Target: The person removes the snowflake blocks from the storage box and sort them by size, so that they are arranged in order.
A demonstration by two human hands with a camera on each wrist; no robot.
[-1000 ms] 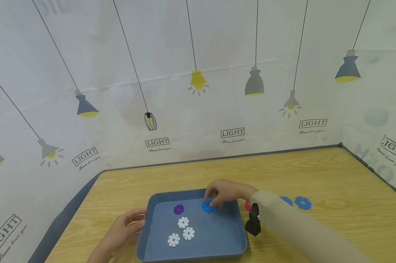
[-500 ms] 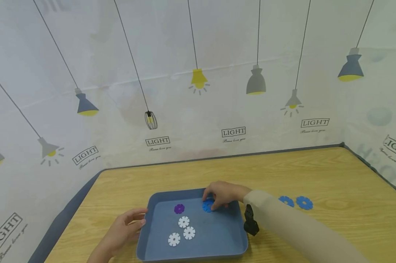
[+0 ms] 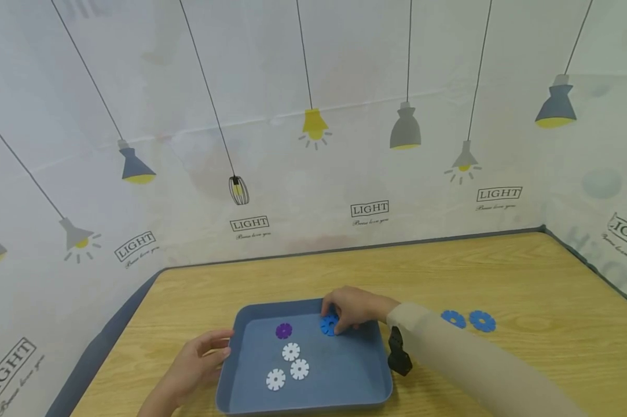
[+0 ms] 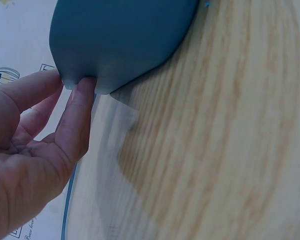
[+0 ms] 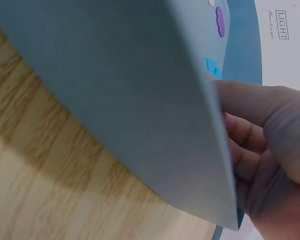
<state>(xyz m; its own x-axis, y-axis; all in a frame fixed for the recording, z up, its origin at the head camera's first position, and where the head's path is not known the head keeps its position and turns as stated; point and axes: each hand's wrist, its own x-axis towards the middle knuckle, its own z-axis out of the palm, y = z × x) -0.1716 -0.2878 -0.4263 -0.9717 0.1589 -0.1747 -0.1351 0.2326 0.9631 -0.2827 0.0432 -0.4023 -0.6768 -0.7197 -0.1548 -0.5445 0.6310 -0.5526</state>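
Note:
In the head view, a blue-grey tray (image 3: 305, 405) stands on the table. Inside it, my right hand (image 3: 352, 304) pinches a blue snowflake disc (image 3: 329, 325) near the far right corner, thumb and fingertips at its edges. The right wrist view shows that hand (image 5: 275, 135) reaching behind the tray wall (image 5: 140, 110), which hides most of the disc. My left hand (image 3: 193, 365) touches the tray's left side with relaxed thumb and fingertips, also visible in the left wrist view (image 4: 40, 135). A purple disc (image 3: 284, 330) and several white discs (image 3: 300, 369) lie flat in the tray.
Two more blue discs (image 3: 482, 321) lie on the wooden table (image 3: 527, 278), right of the tray beyond my right sleeve (image 3: 448, 347). A black wrist device (image 3: 399, 353) hangs under that forearm. Behind the table rises a lamp-patterned backdrop (image 3: 313, 191).
My right fingers have settled around the blue disc, which has barely shifted. A pink disc beside the tray is now hidden from the head view. My left hand stays against the tray.

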